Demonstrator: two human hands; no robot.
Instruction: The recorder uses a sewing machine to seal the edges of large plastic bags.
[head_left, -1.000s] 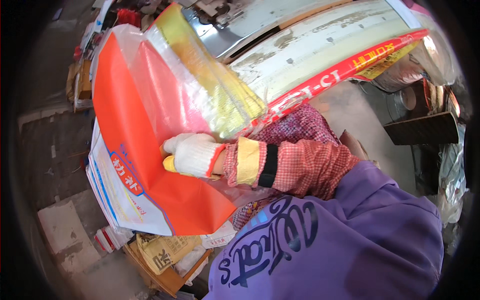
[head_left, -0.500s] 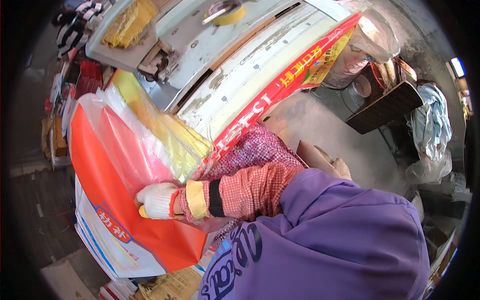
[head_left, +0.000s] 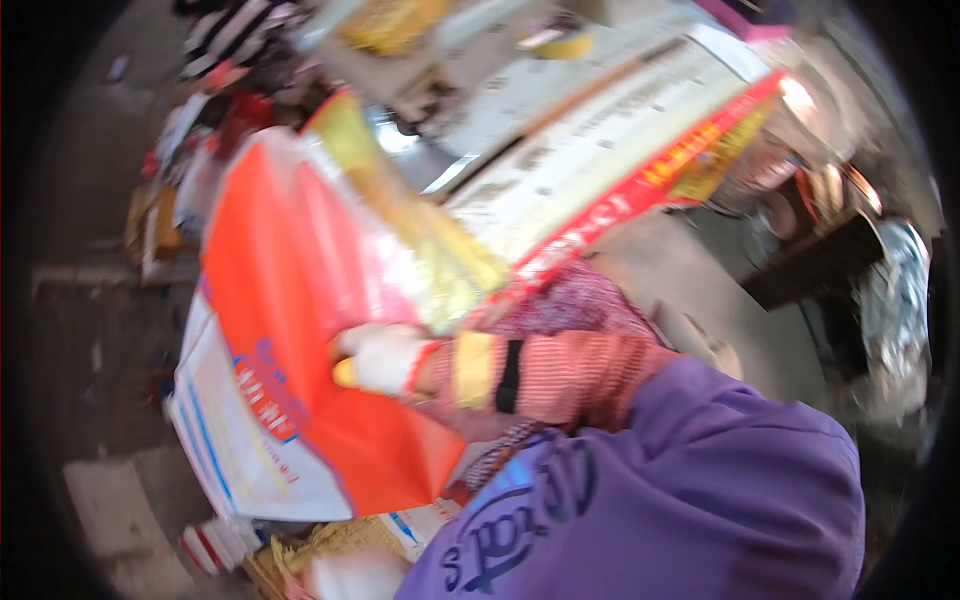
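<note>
My right hand, in a white glove with a yellow fingertip, reaches across my purple sweatshirt and grips the face of a large orange and white plastic bag. A red checked sleeve cover with a yellow and black cuff covers that forearm. On top of the orange bag lie a clear bag with yellow contents and a long white bag with a red strip. A second patterned sleeve runs under the bags. My left hand is hidden. The picture is blurred.
A wooden crate with yellow packets stands at the lower left on a grey floor. More packaged goods pile up at the upper left. A dark stand and plastic-wrapped items are on the right.
The view has swung and blurred. The bundle of bags has shifted a little in the picture, tilting more upright. My right hand stays on the orange bag.
</note>
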